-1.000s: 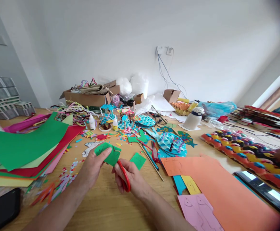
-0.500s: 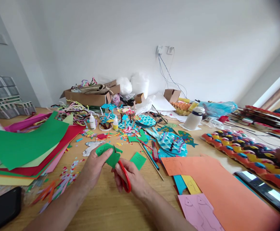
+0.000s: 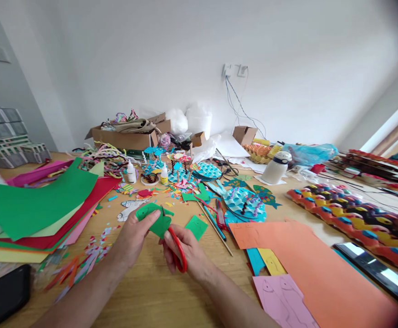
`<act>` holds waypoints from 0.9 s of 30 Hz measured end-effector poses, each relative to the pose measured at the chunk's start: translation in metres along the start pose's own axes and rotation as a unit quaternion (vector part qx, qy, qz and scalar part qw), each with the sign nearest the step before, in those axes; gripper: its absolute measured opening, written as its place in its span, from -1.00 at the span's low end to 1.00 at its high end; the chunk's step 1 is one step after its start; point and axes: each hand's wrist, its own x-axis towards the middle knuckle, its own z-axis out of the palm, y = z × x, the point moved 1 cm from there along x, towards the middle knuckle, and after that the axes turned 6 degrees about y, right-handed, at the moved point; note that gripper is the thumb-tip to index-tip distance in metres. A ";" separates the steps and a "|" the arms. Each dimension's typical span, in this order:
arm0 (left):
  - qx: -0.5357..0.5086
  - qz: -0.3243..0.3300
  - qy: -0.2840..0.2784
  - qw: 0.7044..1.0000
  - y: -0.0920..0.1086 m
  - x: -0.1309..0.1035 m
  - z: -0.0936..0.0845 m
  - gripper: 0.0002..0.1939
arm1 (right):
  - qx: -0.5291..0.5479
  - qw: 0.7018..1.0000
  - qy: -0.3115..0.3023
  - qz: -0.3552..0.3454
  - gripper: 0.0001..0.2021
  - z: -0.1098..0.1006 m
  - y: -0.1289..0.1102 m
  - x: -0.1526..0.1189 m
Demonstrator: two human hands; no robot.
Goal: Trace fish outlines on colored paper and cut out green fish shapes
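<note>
My left hand (image 3: 138, 232) pinches a small piece of green paper (image 3: 151, 219) with its thumb on top. In my right hand (image 3: 185, 250) are scissors with red handles (image 3: 177, 249), fingers wrapped through the loops. The blades are at the paper's right part, partly hidden by it. Just right of the hands lies another green paper piece (image 3: 196, 227) with a faint drawn mark. Behind my left hand, white fish cut-outs with drawn outlines (image 3: 128, 210) rest on the table.
Coloured sheets (image 3: 45, 200) are stacked at left, beside a black phone (image 3: 6, 296). Orange paper (image 3: 308, 269) and pink paper with drawn fish (image 3: 283, 300) lie right. Behind are glue bottles (image 3: 131, 173), blue wavy crafts (image 3: 243, 202) and a white flask (image 3: 277, 167). A painted egg tray (image 3: 352, 218) is far right.
My hands stay nearly in place. The green paper's right edge by the blades has shifted slightly; otherwise little differs.
</note>
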 end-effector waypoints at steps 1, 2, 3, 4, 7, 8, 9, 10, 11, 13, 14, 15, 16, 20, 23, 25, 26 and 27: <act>-0.003 0.001 -0.001 1.000 0.000 0.000 0.000 -0.84 | 0.001 1.000 0.001 0.000 -0.52 0.000 0.000 0.000; -0.006 0.002 -0.002 1.000 0.000 0.000 0.000 -0.84 | 0.001 1.000 0.002 0.000 -0.51 0.000 -0.001 0.000; -0.010 0.002 -0.004 1.000 0.000 0.000 0.000 -0.85 | 0.002 1.000 0.003 -0.001 -0.51 0.000 -0.001 0.000; -0.013 0.001 -0.006 1.000 0.001 0.000 0.000 -0.85 | 0.003 1.000 0.003 -0.001 -0.52 0.000 -0.002 0.000; -0.015 -0.003 -0.009 1.000 0.003 0.000 0.001 -0.85 | 0.004 1.000 0.002 -0.003 -0.53 0.000 -0.002 0.000; -0.015 -0.004 -0.008 1.000 0.004 0.000 0.002 -0.85 | 0.004 1.000 0.002 -0.004 -0.54 0.000 -0.002 -0.001; -0.017 -0.006 -0.007 1.000 0.005 0.000 0.003 -0.85 | 0.005 1.000 0.001 -0.005 -0.55 -0.001 -0.002 0.000; -0.020 -0.008 -0.006 1.000 0.006 -0.001 0.003 -0.85 | 0.006 1.000 0.000 -0.006 -0.55 -0.001 -0.002 0.000; -0.022 -0.011 -0.004 1.000 0.007 -0.001 0.004 -0.85 | 0.008 1.000 -0.001 -0.006 -0.56 -0.001 -0.001 0.000; -0.028 -0.015 0.003 0.999 0.009 -0.001 0.005 -0.84 | 0.005 1.000 -0.002 -0.005 -0.56 -0.002 0.000 0.000; -0.031 -0.015 0.012 0.999 0.010 -0.001 0.005 -0.83 | 0.001 1.000 -0.002 -0.004 -0.56 -0.002 0.000 0.000; -0.033 -0.017 0.023 0.999 0.011 -0.001 0.005 -0.82 | -0.005 1.000 -0.001 -0.003 -0.57 -0.002 0.001 0.000; -0.036 -0.018 0.033 0.999 0.011 -0.001 0.006 -0.81 | -0.010 1.000 0.000 -0.002 -0.57 -0.002 0.001 0.000; -0.044 -0.028 0.053 0.997 0.011 0.000 0.005 -0.78 | -0.013 1.000 0.005 -0.001 -0.56 -0.001 0.001 0.000; -0.048 -0.026 0.056 0.997 0.010 0.000 0.004 -0.77 | -0.007 1.000 0.007 0.000 -0.56 -0.001 0.000 0.000; -0.052 -0.024 0.056 0.997 0.009 0.001 0.003 -0.77 | -0.008 1.000 0.007 0.003 -0.56 -0.001 -0.001 0.000; -0.053 -0.025 0.056 0.997 0.009 0.000 0.003 -0.77 | -0.009 1.000 0.007 0.004 -0.56 -0.001 -0.001 0.000; -0.054 -0.026 0.054 0.997 0.008 0.000 0.003 -0.77 | -0.008 1.000 0.007 0.006 -0.56 -0.001 -0.001 0.000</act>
